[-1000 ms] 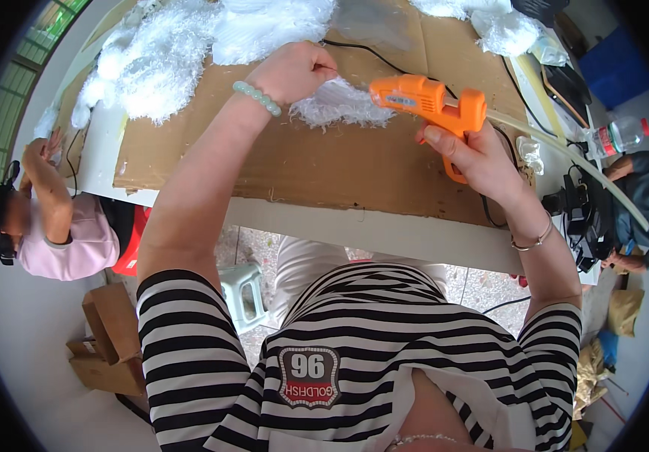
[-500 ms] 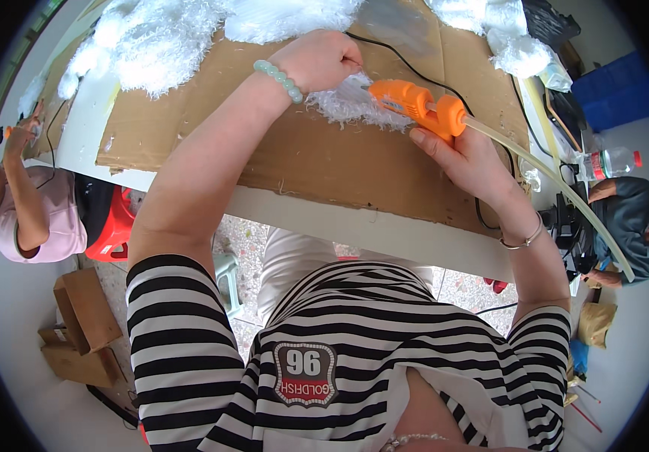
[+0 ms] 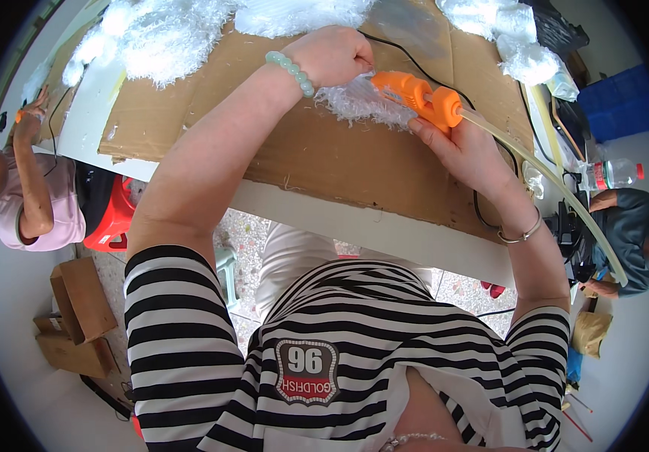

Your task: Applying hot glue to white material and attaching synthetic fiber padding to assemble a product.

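Note:
My right hand (image 3: 466, 151) grips an orange hot glue gun (image 3: 418, 98), its nozzle end pointing left toward my other hand. A long, pale glue stick (image 3: 543, 162) trails from the gun's back and curves down past my right wrist. Under the gun lies a piece of white fringed, fluffy material (image 3: 362, 109). My left hand (image 3: 332, 56) is closed at the upper edge of that piece, by the gun's nozzle. Its fingertips are pinched together on the fluffy material, though the hand itself partly hides the spot.
Brown cardboard (image 3: 211, 105) covers the white table. Heaps of white fluffy material (image 3: 170, 41) lie along the far side. A black cord (image 3: 407, 56) runs behind the gun. At right are a plastic bottle (image 3: 614, 174) and one person (image 3: 629, 233); another person (image 3: 34, 196) sits at left.
My left hand has shifted slightly right, toward the nozzle. The glue gun has moved slightly, and its nozzle is now closer to my left fingers.

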Available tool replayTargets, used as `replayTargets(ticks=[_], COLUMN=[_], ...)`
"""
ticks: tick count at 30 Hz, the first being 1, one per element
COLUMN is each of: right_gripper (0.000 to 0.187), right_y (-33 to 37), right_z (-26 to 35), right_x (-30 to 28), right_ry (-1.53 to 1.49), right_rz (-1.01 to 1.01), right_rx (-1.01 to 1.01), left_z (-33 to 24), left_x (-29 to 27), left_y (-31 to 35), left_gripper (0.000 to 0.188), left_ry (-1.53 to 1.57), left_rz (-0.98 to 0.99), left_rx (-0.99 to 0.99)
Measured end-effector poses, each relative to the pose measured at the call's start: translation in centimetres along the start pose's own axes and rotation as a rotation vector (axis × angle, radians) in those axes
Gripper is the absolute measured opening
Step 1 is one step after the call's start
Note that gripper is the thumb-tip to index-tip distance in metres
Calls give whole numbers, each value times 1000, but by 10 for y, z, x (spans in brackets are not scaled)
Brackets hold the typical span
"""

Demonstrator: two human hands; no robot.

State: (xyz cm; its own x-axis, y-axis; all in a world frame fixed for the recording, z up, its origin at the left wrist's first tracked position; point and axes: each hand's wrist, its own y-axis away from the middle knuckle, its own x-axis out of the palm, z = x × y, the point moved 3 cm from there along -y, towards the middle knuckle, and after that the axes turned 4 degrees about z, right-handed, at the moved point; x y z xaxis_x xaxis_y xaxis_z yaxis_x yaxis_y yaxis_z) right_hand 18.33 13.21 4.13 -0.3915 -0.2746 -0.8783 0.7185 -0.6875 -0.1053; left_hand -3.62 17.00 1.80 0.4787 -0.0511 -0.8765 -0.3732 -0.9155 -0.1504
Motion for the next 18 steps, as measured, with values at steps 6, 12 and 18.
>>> replayTargets(ticks=[6, 12, 18], right_gripper=[32, 32, 33], right_y=[5, 12, 16], right_z=[-3, -5, -4], right_x=[-2, -6, -10], right_ry=[23, 54, 77], right_rz=[-12, 21, 65], right_rx=[-36, -13, 56], left_z=[0, 2, 1], left_x=[0, 1, 1], left_y=[0, 0, 3], left_gripper=[18, 16, 16], left_ry=[-12, -5, -14], left_rz=[9, -10, -6], left_rx=[-14, 0, 3])
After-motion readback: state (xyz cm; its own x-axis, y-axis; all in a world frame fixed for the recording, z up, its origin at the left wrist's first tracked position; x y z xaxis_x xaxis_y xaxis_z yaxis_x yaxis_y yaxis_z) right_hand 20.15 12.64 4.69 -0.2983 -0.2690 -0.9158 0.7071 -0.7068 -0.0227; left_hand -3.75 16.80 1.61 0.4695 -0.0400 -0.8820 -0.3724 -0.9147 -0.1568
